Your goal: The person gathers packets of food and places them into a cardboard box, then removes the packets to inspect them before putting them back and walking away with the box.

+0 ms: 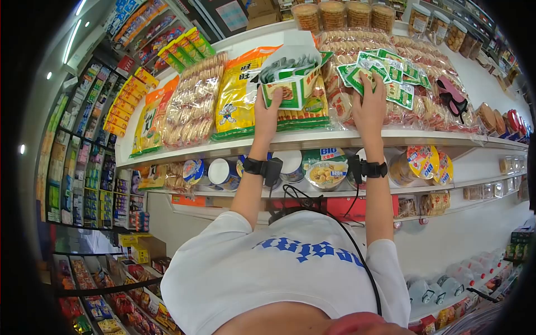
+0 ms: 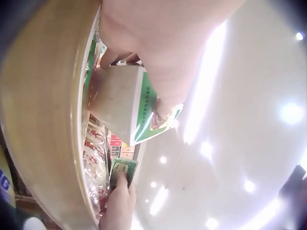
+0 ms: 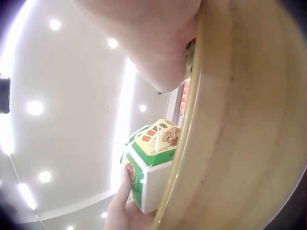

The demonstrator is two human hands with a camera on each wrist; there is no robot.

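My left hand (image 1: 267,114) grips an open white and green carton (image 1: 288,99) by its left side, with the thumb on its printed face. Several small packets (image 1: 286,70) stand inside the carton. Over to the right, my right hand (image 1: 369,106) holds a green and white packet (image 1: 353,78) at the near edge of a loose pile of similar packets (image 1: 401,95). In the left wrist view, the right thumb lies across the face of a green packet (image 2: 125,165). The right wrist view shows the carton (image 3: 156,143) tilted, with its underside hidden by the shelf edge.
Bagged snacks in a yellow bag (image 1: 237,95) and clear wrapped biscuits (image 1: 192,103) line the white shelf (image 1: 223,146). A pink and black item (image 1: 451,99) lies right of the packets. Tubs (image 1: 306,19) stand behind. Instant noodle bowls (image 1: 325,170) fill the shelf below.
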